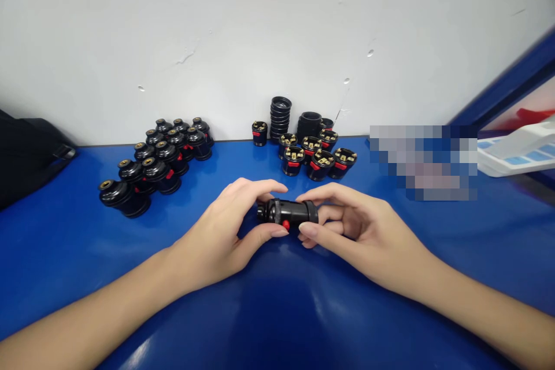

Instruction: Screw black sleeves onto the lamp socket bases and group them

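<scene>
Between my two hands a black lamp socket (295, 213) lies sideways, with a small red switch on its near side. My left hand (229, 225) is closed around its capped, knurled end, the thumb near the switch. The ringed end is gripped by the thumb and fingers of my right hand (364, 222). Just behind stand several open socket bodies (321, 163) with brass contacts and red switches. Next to them are a stack of black threaded rings (280, 118) and a shorter black ring stack (309, 126).
Several capped lamp sockets (161, 174) stand in rows at the left on the blue table (277, 312). A black bag (30, 156) lies at the far left. A white wall (260, 29) rises behind. At the right are a blurred-out patch (427, 165) and a white tray (489, 167).
</scene>
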`<state>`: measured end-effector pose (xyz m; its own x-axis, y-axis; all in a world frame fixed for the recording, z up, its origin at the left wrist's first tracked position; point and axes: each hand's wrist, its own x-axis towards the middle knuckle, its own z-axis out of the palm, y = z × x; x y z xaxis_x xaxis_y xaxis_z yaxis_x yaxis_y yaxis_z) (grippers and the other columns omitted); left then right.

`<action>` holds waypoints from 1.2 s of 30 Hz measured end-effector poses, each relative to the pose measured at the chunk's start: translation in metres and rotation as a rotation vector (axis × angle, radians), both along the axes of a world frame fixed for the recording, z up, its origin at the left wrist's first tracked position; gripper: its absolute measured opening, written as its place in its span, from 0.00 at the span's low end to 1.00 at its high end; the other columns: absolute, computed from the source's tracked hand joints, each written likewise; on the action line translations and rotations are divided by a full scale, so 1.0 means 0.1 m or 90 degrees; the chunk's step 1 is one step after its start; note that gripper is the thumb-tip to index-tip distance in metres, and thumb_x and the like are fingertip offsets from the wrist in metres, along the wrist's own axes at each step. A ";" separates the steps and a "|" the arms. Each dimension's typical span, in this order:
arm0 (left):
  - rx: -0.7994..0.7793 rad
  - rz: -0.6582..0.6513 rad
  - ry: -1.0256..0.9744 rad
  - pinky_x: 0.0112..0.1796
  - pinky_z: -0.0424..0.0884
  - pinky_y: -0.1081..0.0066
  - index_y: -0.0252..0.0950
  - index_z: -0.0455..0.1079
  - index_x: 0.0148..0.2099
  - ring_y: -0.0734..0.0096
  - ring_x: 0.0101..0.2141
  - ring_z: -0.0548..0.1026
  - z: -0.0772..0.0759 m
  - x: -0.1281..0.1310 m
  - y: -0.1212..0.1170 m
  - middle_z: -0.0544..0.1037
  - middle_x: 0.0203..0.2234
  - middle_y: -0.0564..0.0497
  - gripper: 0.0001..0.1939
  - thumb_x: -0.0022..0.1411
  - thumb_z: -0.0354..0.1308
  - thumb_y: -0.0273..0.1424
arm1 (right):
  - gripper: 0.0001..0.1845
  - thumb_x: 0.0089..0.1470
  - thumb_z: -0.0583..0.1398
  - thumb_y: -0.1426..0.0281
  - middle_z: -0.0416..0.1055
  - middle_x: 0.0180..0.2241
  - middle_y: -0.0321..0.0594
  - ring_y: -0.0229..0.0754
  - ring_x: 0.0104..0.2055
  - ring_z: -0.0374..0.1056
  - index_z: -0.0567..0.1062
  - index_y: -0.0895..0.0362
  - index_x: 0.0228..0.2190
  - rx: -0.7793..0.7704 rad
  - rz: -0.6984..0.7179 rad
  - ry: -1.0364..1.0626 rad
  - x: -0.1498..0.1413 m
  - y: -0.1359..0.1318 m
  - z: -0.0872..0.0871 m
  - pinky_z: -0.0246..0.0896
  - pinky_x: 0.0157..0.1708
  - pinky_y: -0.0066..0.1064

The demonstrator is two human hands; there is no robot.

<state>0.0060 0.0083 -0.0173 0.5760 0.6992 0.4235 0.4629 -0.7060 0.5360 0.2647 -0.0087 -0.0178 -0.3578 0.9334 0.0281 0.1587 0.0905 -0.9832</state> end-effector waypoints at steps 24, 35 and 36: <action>0.057 -0.033 -0.091 0.53 0.80 0.66 0.39 0.74 0.57 0.65 0.50 0.84 -0.03 0.00 0.05 0.86 0.49 0.46 0.16 0.70 0.71 0.29 | 0.21 0.60 0.75 0.62 0.87 0.40 0.41 0.44 0.37 0.86 0.79 0.53 0.51 0.058 -0.002 0.007 0.02 0.01 -0.03 0.85 0.42 0.35; -0.107 -0.014 -0.019 0.49 0.78 0.70 0.39 0.76 0.59 0.68 0.46 0.84 0.05 0.00 0.03 0.86 0.48 0.50 0.15 0.75 0.65 0.38 | 0.20 0.60 0.75 0.64 0.86 0.45 0.41 0.41 0.41 0.85 0.79 0.53 0.51 0.071 0.007 0.053 0.01 0.01 -0.05 0.84 0.44 0.30; -0.102 -0.019 -0.021 0.48 0.78 0.70 0.39 0.77 0.58 0.69 0.45 0.84 0.05 0.00 0.04 0.87 0.48 0.50 0.14 0.74 0.66 0.37 | 0.20 0.60 0.75 0.64 0.85 0.45 0.41 0.40 0.40 0.85 0.79 0.53 0.50 0.073 0.007 0.048 0.01 0.00 -0.05 0.84 0.44 0.29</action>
